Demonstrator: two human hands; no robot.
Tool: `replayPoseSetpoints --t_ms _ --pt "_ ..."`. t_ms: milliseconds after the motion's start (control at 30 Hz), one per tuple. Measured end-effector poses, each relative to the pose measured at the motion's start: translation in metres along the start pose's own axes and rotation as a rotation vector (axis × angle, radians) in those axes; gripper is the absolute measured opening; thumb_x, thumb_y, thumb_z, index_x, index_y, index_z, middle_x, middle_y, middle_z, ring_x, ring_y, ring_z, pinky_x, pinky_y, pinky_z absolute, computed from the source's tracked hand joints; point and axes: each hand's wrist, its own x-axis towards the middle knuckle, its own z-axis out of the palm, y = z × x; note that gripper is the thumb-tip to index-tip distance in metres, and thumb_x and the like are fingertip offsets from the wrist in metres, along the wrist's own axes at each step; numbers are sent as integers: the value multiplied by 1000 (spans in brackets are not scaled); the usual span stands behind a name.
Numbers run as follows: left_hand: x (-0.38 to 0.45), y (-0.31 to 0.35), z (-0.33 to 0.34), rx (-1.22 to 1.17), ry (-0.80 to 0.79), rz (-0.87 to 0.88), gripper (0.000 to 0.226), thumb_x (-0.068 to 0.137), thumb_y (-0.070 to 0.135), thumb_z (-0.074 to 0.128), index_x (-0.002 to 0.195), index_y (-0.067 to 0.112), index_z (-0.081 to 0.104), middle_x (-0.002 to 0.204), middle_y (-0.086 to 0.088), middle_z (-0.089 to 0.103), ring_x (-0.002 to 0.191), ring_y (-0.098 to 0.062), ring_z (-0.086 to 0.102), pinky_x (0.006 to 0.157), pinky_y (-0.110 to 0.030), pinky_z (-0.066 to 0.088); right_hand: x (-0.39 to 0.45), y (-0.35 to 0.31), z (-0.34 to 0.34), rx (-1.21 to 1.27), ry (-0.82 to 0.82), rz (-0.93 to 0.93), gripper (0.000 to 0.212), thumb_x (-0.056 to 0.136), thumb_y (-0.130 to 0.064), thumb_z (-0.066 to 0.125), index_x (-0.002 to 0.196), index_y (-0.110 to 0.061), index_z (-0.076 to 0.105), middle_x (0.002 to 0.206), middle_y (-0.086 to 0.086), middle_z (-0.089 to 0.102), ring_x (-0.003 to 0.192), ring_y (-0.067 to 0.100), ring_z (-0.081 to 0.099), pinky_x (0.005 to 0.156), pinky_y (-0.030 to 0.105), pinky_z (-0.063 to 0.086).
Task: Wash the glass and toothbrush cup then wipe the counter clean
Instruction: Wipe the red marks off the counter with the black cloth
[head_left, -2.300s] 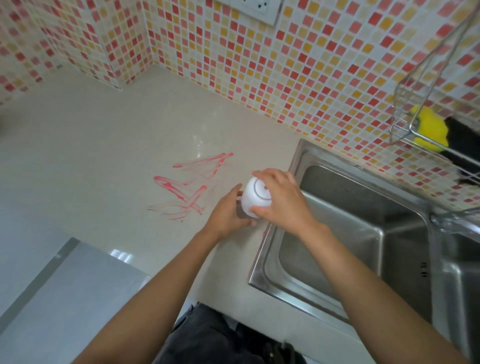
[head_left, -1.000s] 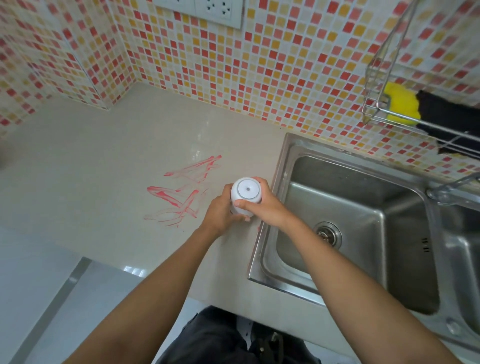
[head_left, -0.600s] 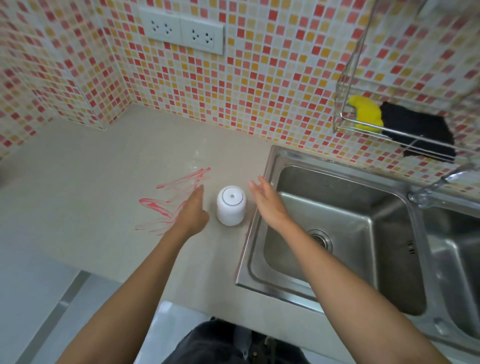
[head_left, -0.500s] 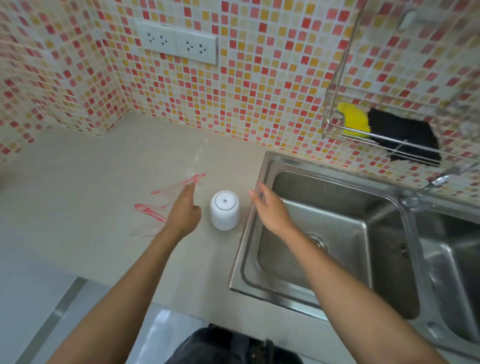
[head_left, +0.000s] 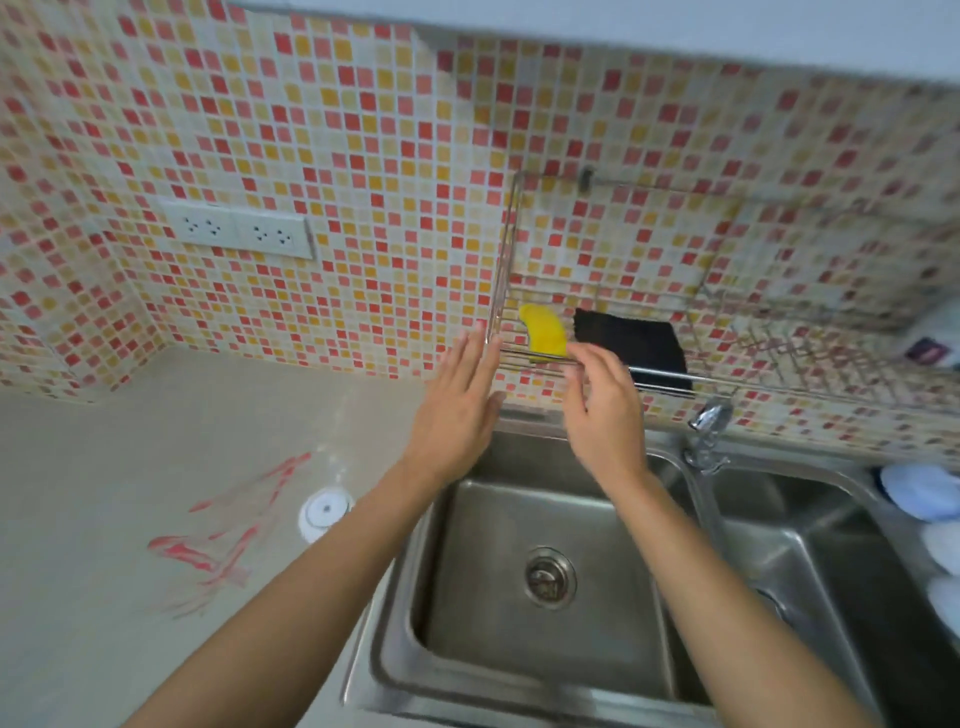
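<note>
A white toothbrush cup (head_left: 322, 514) stands upside down on the beige counter (head_left: 130, 467), beside red smears (head_left: 218, 540) and left of the sink. Both hands are raised over the left sink basin (head_left: 519, 597) toward a wire rack (head_left: 727, 379) on the tiled wall. My left hand (head_left: 457, 405) has straight fingers and holds nothing. My right hand (head_left: 602, 410) is at the rack's front rail, fingers slightly bent, just below a yellow sponge (head_left: 543, 332) and a black cloth (head_left: 634, 343). No glass is in sight.
A tap (head_left: 709, 421) stands between the two steel basins, with the second basin (head_left: 810, 561) on the right. White and blue items (head_left: 924, 493) sit at the far right edge. A double wall socket (head_left: 239, 231) is above the counter.
Both hands let go of the upturned cup on the counter, then rose up and to the right to the wire rack. My view tilted up toward the wall.
</note>
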Motion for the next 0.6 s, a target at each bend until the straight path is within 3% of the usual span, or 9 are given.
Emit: replayPoseSetpoints --t_ms 67,133,267,367,433,500,600 --pt "25 18 16 78 -58 41 61 105 38 26 156 12 4 163 -7 -5 149 -20 -11 121 -34 -6 28 21 -11 -53 -4 64 34 96 -13 51 129 -10 56 130 6 57 121 21 50 102 35 42" --pt "42 25 33 178 -139 15 66 104 46 15 154 10 -9 161 -8 -16 147 -21 -20 123 -38 -5 51 42 -13 -126 -118 160 43 94 -14 55 136 -14 48 137 7 51 126 26 46 103 41 41" --pt "52 23 56 315 -167 -70 72 102 52 15 151 10 -16 159 -8 -21 146 -24 -23 122 -43 -5 88 64 -2 -248 -369 409 65 86 -42 64 142 -22 36 141 6 47 125 31 47 98 49 45" --pt "52 25 56 332 -152 -59 71 103 48 21 152 9 -11 160 -8 -17 146 -25 -20 119 -42 -9 109 69 10 -328 -575 501 80 79 -55 64 146 -27 29 147 8 39 132 38 38 109 62 26" --pt "51 26 54 317 -161 -58 69 103 46 20 151 11 -15 158 -5 -22 146 -23 -23 119 -39 -12 116 71 18 -382 -672 542 71 83 -45 62 144 -24 33 146 11 39 132 41 36 109 63 24" --pt "51 27 52 311 -171 -72 68 103 47 16 149 12 -20 156 -3 -27 145 -21 -26 120 -38 -12 120 72 22 -419 -674 535 55 83 -27 62 135 -18 45 134 13 48 123 39 44 103 58 37" --pt "51 31 50 294 -182 -102 68 104 47 19 150 13 -18 153 -1 -28 143 -19 -27 117 -37 -16 123 69 22 -486 -642 443 40 84 -16 62 123 -14 56 116 8 60 99 29 58 78 38 53"
